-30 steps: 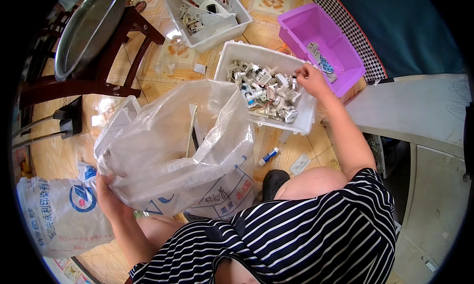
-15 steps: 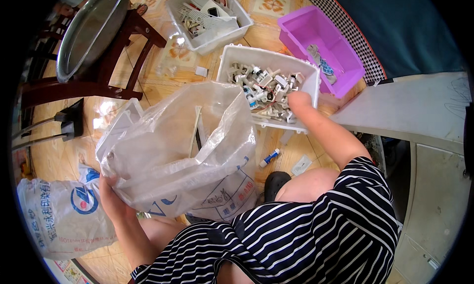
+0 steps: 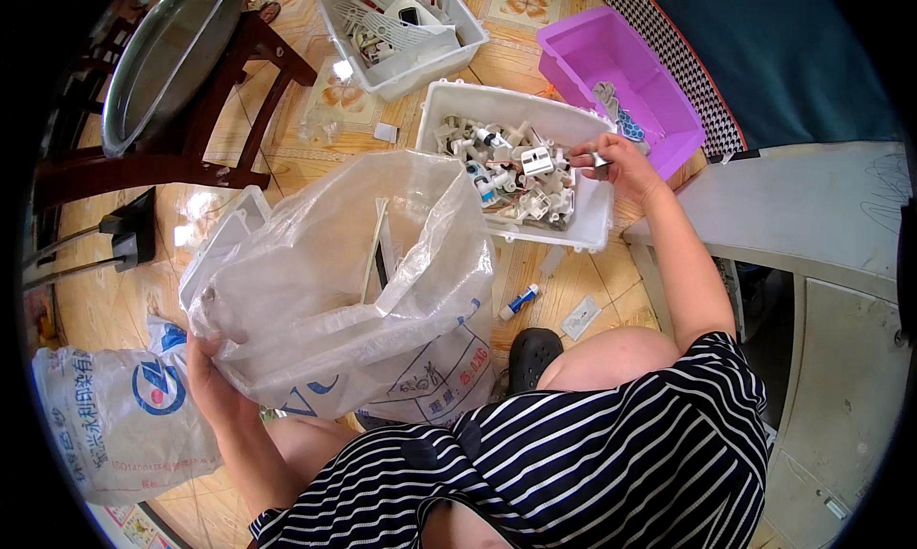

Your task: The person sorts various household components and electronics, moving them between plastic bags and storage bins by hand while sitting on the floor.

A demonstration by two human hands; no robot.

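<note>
My left hand [image 3: 215, 382] is closed on the left side of a large translucent woven plastic bag [image 3: 315, 329], its mouth held wide. Inside the bag stand a thin pale strip [image 3: 374, 248] and a dark piece. Over the right end of a white plastic bin [image 3: 594, 215], my right hand [image 3: 626, 170] pinches a small part with a shiny, dark metallic end [image 3: 601, 165]. A white square plastic fitting [image 3: 538, 160] lies just left of the fingertips; whether it joins the pinched part I cannot tell. Several white plastic fittings [image 3: 487, 186] are heaped in the bin.
A purple bin [image 3: 659, 100] with a patterned cloth stands behind right. Another white bin [image 3: 468, 48] holds mixed items. At left are a metal basin [image 3: 172, 62] on a wooden stool [image 3: 244, 119] and a second bag [image 3: 124, 453]. A blue-white tube [image 3: 521, 303] lies near my shoe [image 3: 535, 358].
My right hand has risen out of the heap and moved slightly right, now with a small part between its fingers. The left hand keeps its hold on the bag.
</note>
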